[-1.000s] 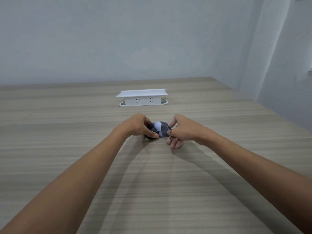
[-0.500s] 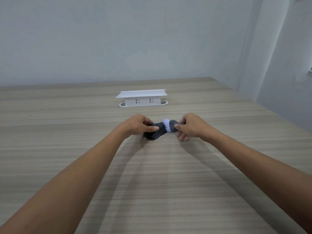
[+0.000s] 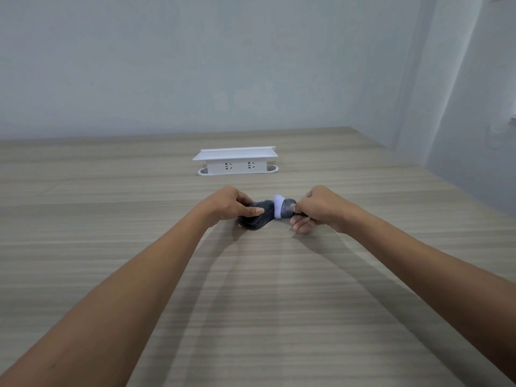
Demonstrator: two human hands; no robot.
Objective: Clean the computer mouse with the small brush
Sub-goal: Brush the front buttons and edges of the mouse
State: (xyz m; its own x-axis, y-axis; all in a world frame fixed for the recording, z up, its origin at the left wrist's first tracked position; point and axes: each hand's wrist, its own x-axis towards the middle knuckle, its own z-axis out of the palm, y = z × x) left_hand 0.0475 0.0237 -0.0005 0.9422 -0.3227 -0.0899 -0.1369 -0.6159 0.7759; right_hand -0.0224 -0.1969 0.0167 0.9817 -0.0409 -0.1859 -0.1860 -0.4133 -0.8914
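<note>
Brush (image 3: 282,210) shifted right off mouse (image 3: 256,219); lies crosswise, bristles leftward.

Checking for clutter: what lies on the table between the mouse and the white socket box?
Nothing: the head view shows bare table between mouse and socket box.

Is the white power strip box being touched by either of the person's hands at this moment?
No. The white power strip box stands apart, farther back on the table, while the left hand holds the mouse and the right hand the brush.

No readable text, label or number — anywhere.
</note>
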